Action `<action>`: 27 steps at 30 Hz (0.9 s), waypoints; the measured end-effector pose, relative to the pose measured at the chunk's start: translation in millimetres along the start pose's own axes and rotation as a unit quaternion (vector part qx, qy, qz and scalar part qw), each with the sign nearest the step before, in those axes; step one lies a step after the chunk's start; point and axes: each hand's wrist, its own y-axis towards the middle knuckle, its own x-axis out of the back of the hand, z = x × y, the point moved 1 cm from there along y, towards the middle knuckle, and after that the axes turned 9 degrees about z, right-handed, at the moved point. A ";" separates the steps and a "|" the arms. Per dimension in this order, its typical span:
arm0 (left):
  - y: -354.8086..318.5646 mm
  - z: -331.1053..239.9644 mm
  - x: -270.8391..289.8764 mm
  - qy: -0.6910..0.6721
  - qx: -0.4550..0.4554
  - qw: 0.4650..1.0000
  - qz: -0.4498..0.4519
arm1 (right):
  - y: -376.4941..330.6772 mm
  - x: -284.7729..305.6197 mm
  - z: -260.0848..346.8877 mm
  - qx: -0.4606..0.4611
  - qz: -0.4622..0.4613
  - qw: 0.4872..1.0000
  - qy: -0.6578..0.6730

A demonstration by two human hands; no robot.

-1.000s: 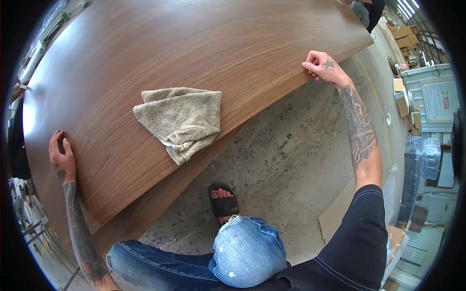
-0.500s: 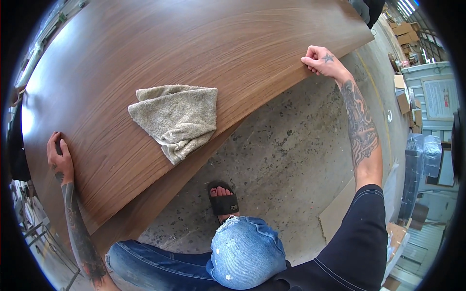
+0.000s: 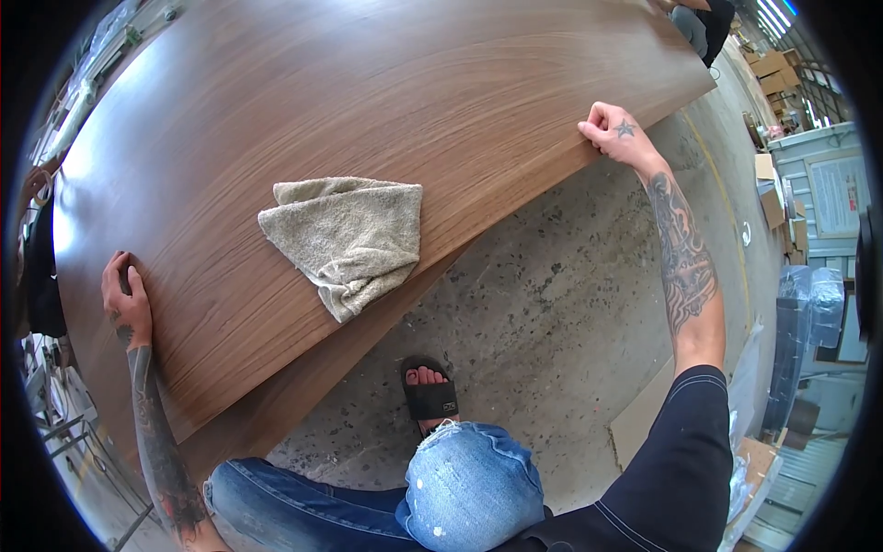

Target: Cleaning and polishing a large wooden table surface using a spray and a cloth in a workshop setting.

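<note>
A large brown wood-grain panel spreads across the view, with a second wood-grain panel showing beneath its near edge. My right hand is closed at the near edge toward the right, thumb and curled fingers gripping the upper panel. At the left side, my left hand rests against the panel, thumb apart from the fingers; the fingers look partly extended. Between the hands a folded beige cloth lies on the upper panel, one corner reaching near its front edge. Neither hand touches the cloth.
A person is partly visible beyond the far right corner. Below is a speckled concrete floor, with my sandalled foot near the panels. Cardboard boxes and plastic-wrapped items stand right; a metal frame stands lower left.
The whole view has shifted slightly, so the panel, cloth and hands appear a little lower and farther right. More of the other person shows at the far corner. Both hands keep their places.
</note>
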 end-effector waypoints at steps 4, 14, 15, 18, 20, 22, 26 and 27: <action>2.1 -7.6 -1.9 0.004 0.000 1.000 0.004 | 4.6 22.1 -27.2 -0.038 -0.121 0.988 -0.087; 2.2 10.9 -5.1 -0.010 -0.002 1.000 0.014 | 4.1 26.8 -40.2 -0.006 -0.033 0.999 -0.015; 2.4 9.4 -7.5 -0.014 0.002 1.000 0.017 | 2.3 29.3 -41.8 -0.011 -0.019 1.000 0.004; 3.4 4.4 -8.5 -0.017 -0.004 1.000 0.011 | 3.8 33.8 -43.6 -0.021 -0.003 0.999 0.025; 2.4 12.4 -6.9 -0.015 -0.007 1.000 0.011 | 4.3 33.4 -41.9 -0.029 -0.002 0.999 0.029; 1.5 14.1 -6.4 -0.015 -0.008 1.000 0.012 | 4.3 34.7 -41.2 -0.034 0.028 0.999 0.019; 2.0 14.4 -6.5 -0.010 0.004 1.000 0.021 | 6.9 35.1 -41.7 -0.036 0.020 0.998 0.046; 1.4 16.6 -5.9 -0.007 0.002 1.000 0.021 | 5.6 35.3 -41.2 -0.038 0.030 0.998 0.036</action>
